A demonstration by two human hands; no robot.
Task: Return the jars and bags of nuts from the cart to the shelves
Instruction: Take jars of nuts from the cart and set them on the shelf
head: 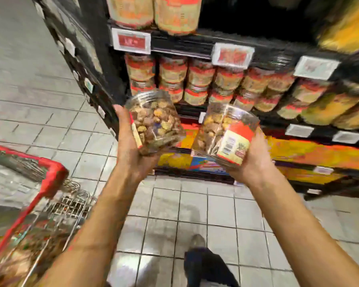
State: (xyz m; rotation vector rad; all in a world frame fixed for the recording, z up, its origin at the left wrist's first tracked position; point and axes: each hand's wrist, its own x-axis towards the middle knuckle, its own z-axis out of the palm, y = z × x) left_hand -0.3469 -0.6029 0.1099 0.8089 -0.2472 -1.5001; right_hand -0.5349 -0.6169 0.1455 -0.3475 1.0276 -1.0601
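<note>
Head view: my left hand point(131, 146) cups one nut jar point(155, 121), fingers wrapped round its side. My right hand point(255, 160) grips a second jar point(224, 133) likewise. Both jars are tilted, long axes pointing up and forward at the shelf row point(201, 79) dead ahead. The left jar looks nearer, so it probably goes in first. The cart point(50, 179) is at my lower left.

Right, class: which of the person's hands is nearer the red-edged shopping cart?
Left. The left hand, gripping one jar, is just right of the cart; the right hand, gripping another jar, is farther right.
</note>
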